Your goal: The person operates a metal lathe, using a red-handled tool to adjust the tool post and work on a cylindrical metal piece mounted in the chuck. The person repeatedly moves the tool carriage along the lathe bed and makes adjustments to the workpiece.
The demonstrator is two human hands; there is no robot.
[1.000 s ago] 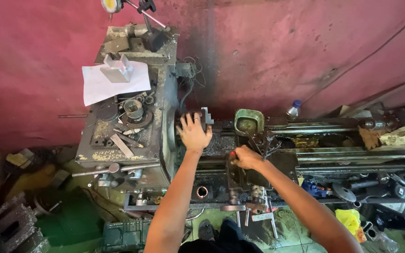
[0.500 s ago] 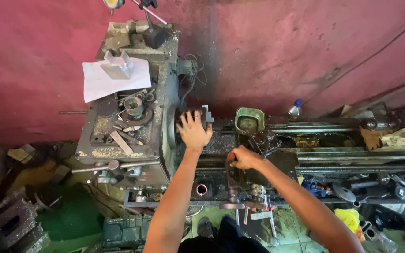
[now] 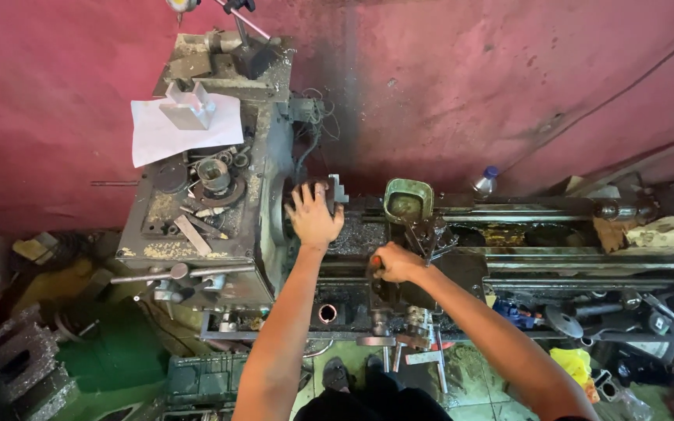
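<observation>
I look down on an old grey metal lathe [image 3: 220, 234] against a red wall. My left hand [image 3: 313, 217] lies flat with spread fingers on the lathe's round chuck [image 3: 329, 191], covering most of it. My right hand [image 3: 395, 263] is closed around a small handle with a red-orange tip on the lathe's carriage [image 3: 431, 257]. A green square cup [image 3: 409, 201] stands just behind my right hand, on the carriage.
On the headstock top lie a white paper sheet [image 3: 157, 132], a grey metal block [image 3: 189, 107], rings and small tools. A plastic bottle [image 3: 487, 181] stands by the wall. The lathe bed [image 3: 587, 257] runs right. Scrap parts and a yellow bag [image 3: 575, 362] sit below.
Both hands stay on the chuck and the handle. The view has shifted slightly; the hands barely move.
</observation>
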